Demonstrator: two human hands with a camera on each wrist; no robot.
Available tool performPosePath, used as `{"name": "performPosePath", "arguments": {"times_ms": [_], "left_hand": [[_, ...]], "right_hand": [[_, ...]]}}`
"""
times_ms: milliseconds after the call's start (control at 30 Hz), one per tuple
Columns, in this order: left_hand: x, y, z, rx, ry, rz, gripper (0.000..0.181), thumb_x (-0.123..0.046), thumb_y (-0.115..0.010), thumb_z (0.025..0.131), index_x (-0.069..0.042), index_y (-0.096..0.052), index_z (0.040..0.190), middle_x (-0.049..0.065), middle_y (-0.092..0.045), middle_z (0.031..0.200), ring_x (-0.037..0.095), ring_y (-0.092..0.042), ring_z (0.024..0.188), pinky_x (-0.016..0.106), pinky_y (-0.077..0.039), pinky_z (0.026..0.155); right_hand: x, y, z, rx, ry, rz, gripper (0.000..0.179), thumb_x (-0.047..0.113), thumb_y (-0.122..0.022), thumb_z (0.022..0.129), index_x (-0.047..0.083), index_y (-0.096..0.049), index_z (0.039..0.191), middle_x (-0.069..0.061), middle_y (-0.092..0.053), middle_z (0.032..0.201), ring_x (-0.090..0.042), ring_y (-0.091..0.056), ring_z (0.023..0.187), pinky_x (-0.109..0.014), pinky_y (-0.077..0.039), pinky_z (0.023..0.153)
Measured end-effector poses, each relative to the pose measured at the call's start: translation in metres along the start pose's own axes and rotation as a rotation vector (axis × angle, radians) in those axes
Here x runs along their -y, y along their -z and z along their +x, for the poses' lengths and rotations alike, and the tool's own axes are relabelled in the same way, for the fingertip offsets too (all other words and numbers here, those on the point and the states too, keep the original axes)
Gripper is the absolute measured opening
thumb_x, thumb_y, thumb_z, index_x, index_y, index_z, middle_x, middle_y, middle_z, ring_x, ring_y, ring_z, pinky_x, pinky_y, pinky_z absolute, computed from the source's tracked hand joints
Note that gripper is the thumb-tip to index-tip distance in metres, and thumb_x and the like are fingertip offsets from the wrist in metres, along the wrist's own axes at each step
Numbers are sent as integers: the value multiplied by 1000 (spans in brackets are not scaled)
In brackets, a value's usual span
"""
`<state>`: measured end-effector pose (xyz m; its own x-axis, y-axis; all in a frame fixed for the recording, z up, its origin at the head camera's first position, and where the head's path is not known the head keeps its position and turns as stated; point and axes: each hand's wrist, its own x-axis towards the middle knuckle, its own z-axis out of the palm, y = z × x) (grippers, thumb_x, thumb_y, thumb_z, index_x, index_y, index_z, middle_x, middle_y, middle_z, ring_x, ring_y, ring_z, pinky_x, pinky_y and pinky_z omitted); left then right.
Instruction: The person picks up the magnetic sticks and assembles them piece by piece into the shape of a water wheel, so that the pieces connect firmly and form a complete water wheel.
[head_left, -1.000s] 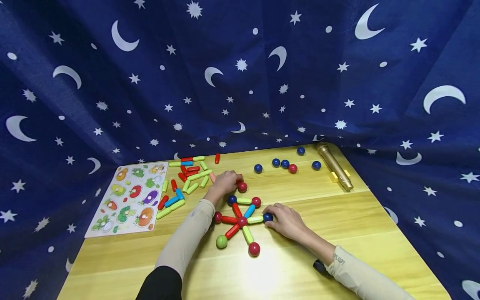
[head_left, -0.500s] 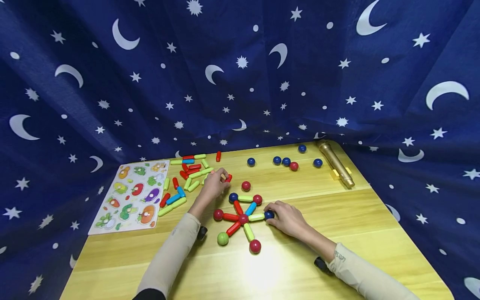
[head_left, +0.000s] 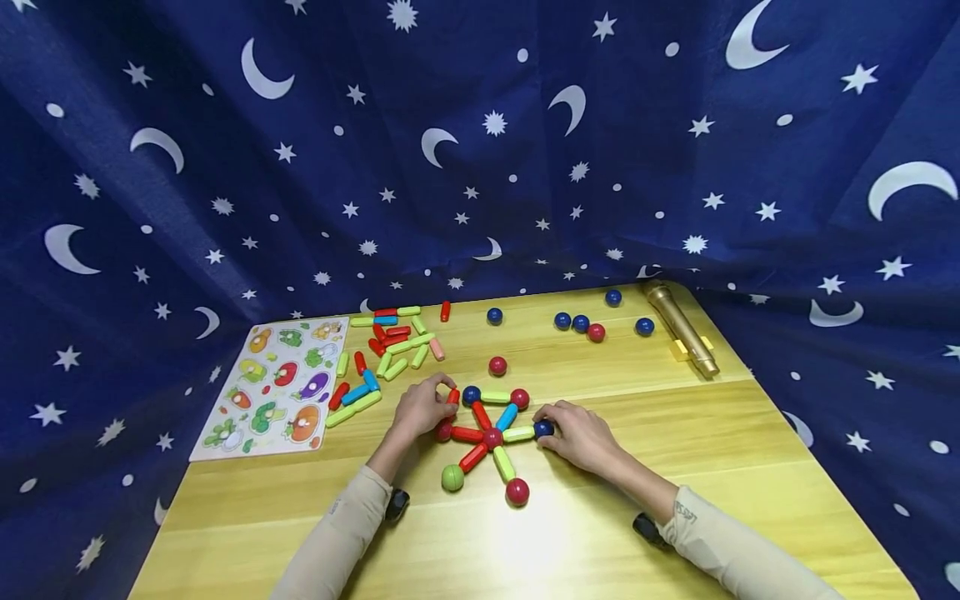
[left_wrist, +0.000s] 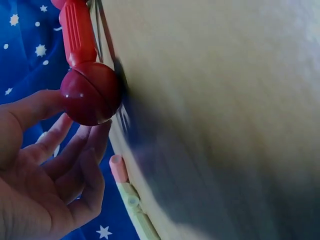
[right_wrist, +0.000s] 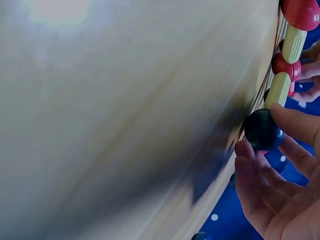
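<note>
Left hand (head_left: 420, 408) on red rod (head_left: 453, 397), right hand (head_left: 581, 435) on blue ball (head_left: 543, 428) of model (head_left: 492, 438)

Model lies flat mid-tabletop (head_left: 615, 525), well in from all edges. Widest room: near side, plus the stretch on the right between right hand and right edge. Left side tighter, left hand is there.

Model count: 7 balls (4 red, 2 blue, 1 green), 7 rods. Six rods are spokes from the center red ball: 3 red, 2 green, 1 blue. Seventh, a green rod (head_left: 495, 397), bridges two outer balls on the far side.

Left hand: thumb and fingertip pinch the red rod, just beside the model's left red ball (head_left: 444, 431); thumb looks to be against that ball in left wrist view. Rod-to-ball contact: can't tell. Right hand: thumb and fingers grip the blue ball at the right spoke's end.

Loose balls (head_left: 581, 323), beyond the model: 7, 5 blue and 2 red. One red sits nearest the model; the other touches a blue in a row of three.

Loose rods (head_left: 398, 347), far left: 1 pink, 3 blue, many red and green, too bunched for a firm count. Some lie against or near the board (head_left: 283, 398), printed with vegetables, at the left edge.

Gold tube (head_left: 681, 329) at far right, near the right edge. Starry curtain (head_left: 480, 192) along the far edge.
</note>
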<state>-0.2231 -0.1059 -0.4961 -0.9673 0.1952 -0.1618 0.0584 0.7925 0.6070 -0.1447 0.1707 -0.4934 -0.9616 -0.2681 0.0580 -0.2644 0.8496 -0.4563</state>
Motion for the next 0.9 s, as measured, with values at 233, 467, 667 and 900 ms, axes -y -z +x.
{"name": "performPosePath", "arguments": {"times_ms": [233,467,667,900], "left_hand": [[-3,0,-2,47,25,57,39,-20,-78,80,-16,-63,116,0,-64,75,15,-54,66,28,-38,61],[-8,-2,-3,128,22,105,33,-20,-82,77,-11,-70,106,0,-64,76,15,-54,68,26,-37,60],[-9,-5,-2,117,15,77,31,-19,-81,78,-10,-70,105,1,-62,74,12,-53,62,23,-38,55],[-6,-12,8,74,-25,-28,26,-20,-75,85,-10,-70,109,2,-69,83,13,-59,69,24,-44,62]], "right_hand": [[1,-1,0,-1,-6,-1,28,24,-81,79,20,-70,104,-2,-69,97,-21,-67,88,-40,-53,70],[0,-2,1,6,-7,8,29,24,-81,78,19,-70,104,-3,-69,98,-22,-67,88,-41,-53,72],[-1,-1,3,3,-8,3,28,25,-81,79,19,-70,104,-3,-69,98,-22,-67,89,-41,-53,72],[-2,1,1,15,-19,-10,29,30,-81,79,20,-70,103,0,-69,97,-19,-65,85,-38,-51,68]]}}
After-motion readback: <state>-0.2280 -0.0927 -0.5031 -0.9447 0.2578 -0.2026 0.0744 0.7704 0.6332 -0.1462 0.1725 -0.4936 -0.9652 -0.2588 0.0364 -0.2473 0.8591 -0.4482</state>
